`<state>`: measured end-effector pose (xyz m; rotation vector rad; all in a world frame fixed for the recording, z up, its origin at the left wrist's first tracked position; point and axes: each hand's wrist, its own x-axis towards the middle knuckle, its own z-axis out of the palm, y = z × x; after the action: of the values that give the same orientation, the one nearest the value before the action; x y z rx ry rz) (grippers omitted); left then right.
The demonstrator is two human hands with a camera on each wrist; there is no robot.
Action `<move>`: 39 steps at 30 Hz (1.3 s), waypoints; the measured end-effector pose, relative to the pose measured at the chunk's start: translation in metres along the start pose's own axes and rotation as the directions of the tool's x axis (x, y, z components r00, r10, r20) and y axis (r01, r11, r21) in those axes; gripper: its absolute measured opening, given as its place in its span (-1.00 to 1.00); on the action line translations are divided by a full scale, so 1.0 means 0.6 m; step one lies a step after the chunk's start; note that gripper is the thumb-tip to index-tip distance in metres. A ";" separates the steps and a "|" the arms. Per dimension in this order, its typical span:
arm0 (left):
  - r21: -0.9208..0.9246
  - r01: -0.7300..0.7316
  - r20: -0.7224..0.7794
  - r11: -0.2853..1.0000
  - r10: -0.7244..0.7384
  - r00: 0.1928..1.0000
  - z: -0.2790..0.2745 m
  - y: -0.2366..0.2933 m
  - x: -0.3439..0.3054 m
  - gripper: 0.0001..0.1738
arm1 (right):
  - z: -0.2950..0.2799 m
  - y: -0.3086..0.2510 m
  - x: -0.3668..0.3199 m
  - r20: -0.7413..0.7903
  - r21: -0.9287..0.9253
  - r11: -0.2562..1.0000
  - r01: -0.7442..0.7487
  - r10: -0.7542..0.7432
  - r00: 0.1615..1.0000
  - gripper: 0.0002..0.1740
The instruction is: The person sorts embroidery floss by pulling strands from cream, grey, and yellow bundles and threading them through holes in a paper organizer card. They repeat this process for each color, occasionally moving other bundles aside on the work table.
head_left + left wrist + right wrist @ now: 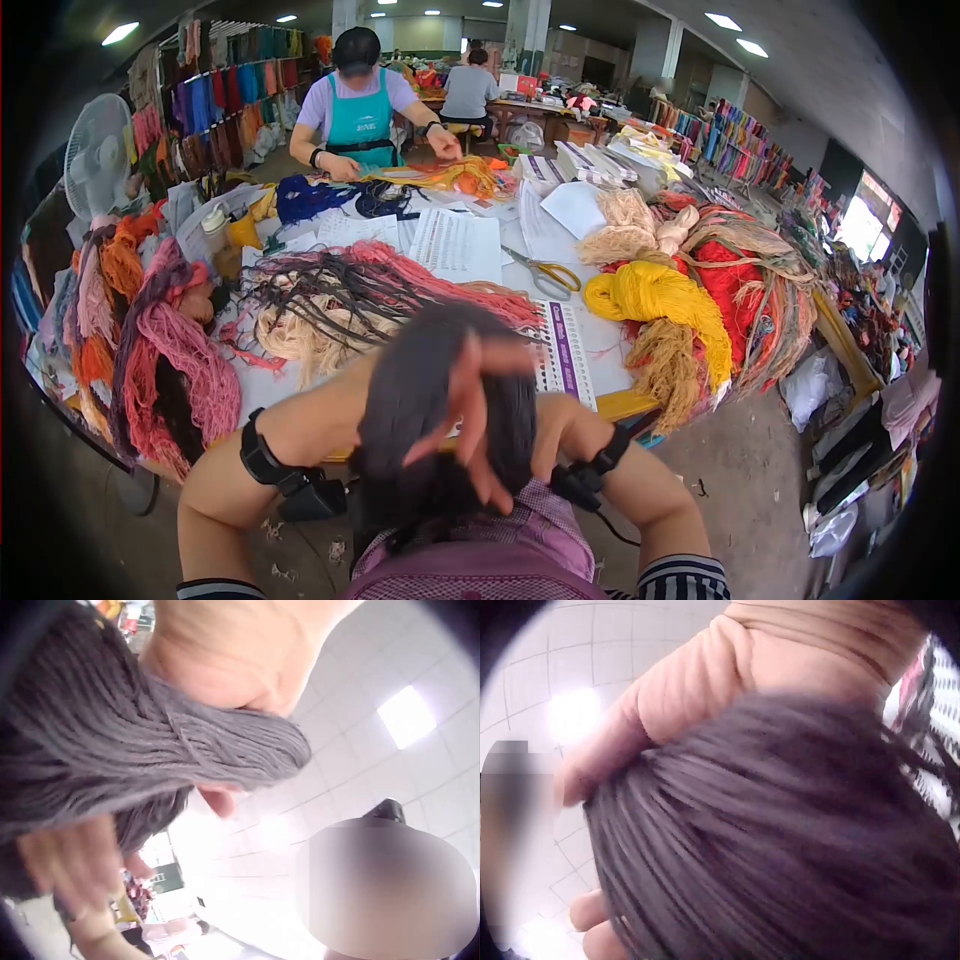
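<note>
Both hands hold a dark grey skein of yarn (420,390) in front of the chest. In the left wrist view, the left hand (232,667) grips a folded loop of it, one fingertip showing below the strands. The right hand (690,705) has the skein across its palm in the right wrist view, thumb along one side and two fingertips past the far edge. Blurred fingers overlap the dark strands in the head view. The strands hide much of both hands.
The table holds pink, black and cream yarn (340,300), a yellow skein (660,300), yellow-handled scissors (548,272), printed sheets (455,245) and a punched card strip (565,350). Pink skeins (185,340) hang at the left edge. A person in a teal apron (362,115) works opposite.
</note>
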<state>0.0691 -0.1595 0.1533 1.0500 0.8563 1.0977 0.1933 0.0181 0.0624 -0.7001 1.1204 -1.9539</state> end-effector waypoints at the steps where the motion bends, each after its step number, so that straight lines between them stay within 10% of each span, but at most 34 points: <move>1: 0.165 -0.116 -0.177 0.979 0.145 0.973 0.011 0.024 0.004 -0.19 | -0.008 0.017 0.033 0.176 0.016 0.998 -0.061 0.057 0.983 -0.11; 2: 0.340 -0.193 -0.321 0.921 0.306 0.896 0.022 0.041 0.008 -0.15 | -0.013 0.036 0.070 0.346 0.025 0.992 -0.124 0.108 0.932 0.01; 6: 0.248 -0.441 -0.330 0.863 0.503 0.799 0.055 0.032 0.019 -0.15 | 0.071 0.042 0.102 -0.040 0.403 0.906 0.126 -0.120 0.992 0.12; 7: 0.200 -0.544 -0.019 0.815 0.558 0.830 0.028 0.019 0.007 -0.36 | 0.070 0.047 0.093 -0.040 0.402 0.906 0.131 -0.125 0.991 0.12; 9: 0.443 -0.414 -0.188 0.795 0.534 0.825 0.029 0.003 -0.047 -0.25 | 0.061 0.058 0.071 -0.466 0.329 0.912 0.244 -0.068 0.882 0.05; 12: 0.589 -0.288 -0.431 0.755 0.595 0.679 -0.011 -0.071 -0.099 -0.05 | -0.008 0.095 0.068 -0.560 0.091 0.990 0.108 -0.038 0.828 0.02; 14: 0.987 0.000 0.097 -0.159 0.603 0.792 -0.083 -0.137 -0.136 -0.28 | 0.003 0.073 0.079 -0.627 -0.179 0.982 0.066 -0.165 0.762 0.03; 15: 0.945 0.039 -0.232 0.326 0.579 0.781 -0.084 -0.174 -0.114 -0.29 | 0.003 0.064 0.083 -0.575 -0.720 0.662 -0.208 -0.401 0.713 0.13; 16: 0.675 0.067 -0.512 0.735 0.402 0.759 -0.074 -0.197 -0.088 -0.29 | 0.002 0.063 0.089 -0.387 -0.897 0.044 -0.440 -0.558 0.734 0.24; 18: 0.962 0.271 -0.216 -0.017 0.558 0.801 -0.026 -0.163 -0.077 -0.17 | -0.009 0.088 0.105 -0.403 -0.915 0.210 -0.344 -0.500 0.767 0.45; 22: 0.943 0.329 -0.332 0.053 0.049 0.942 -0.039 -0.145 -0.043 -0.23 | 0.030 0.080 0.092 -0.532 -0.837 0.453 -0.306 -0.549 0.645 0.16; 24: 0.885 0.459 -0.454 -0.075 0.074 0.888 -0.051 -0.124 -0.028 -0.37 | 0.042 0.077 0.084 -0.695 -0.045 0.997 -0.058 0.011 0.719 -0.04; 25: 0.907 0.402 -0.364 -0.127 0.247 0.898 -0.101 -0.144 -0.032 -0.47 | 0.032 0.114 0.082 -0.786 -0.120 0.986 0.112 -0.163 0.596 -0.26; 28: 0.900 0.362 -0.158 -0.242 0.592 0.790 -0.120 -0.154 0.006 -0.67 | 0.039 0.086 0.080 -0.834 -0.431 0.902 0.024 -0.408 0.370 -0.21; 29: 0.877 0.380 -0.042 -0.294 0.742 0.669 -0.110 -0.155 0.026 -0.77 | 0.037 0.084 0.078 -0.785 -0.612 0.681 -0.403 -0.585 0.204 -0.38; 32: 0.943 0.263 0.013 -0.202 0.816 0.578 -0.077 -0.170 0.054 -0.74 | 0.027 0.076 0.070 -0.793 -0.547 0.678 -0.490 -0.607 0.046 -0.41; 34: 0.926 0.350 -0.119 -0.142 0.769 0.628 -0.064 -0.168 0.057 -0.76 | 0.012 0.084 0.056 -0.750 -0.581 0.637 -0.508 -0.660 0.030 -0.49; 36: 0.866 0.495 -0.484 0.076 0.377 0.790 -0.044 -0.168 0.040 -0.78 | -0.013 0.095 0.031 -0.687 -0.596 0.530 -0.603 -0.726 0.040 -0.51; 39: 0.884 0.359 -0.457 0.298 0.391 0.799 -0.035 -0.146 -0.002 -0.76 | -0.023 0.098 0.013 -0.754 -0.573 0.629 -0.525 -0.655 0.039 -0.61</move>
<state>0.0735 -0.1654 0.0633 1.7171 2.2821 0.8592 0.1987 -0.0010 0.0047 0.6813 3.1060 -1.7513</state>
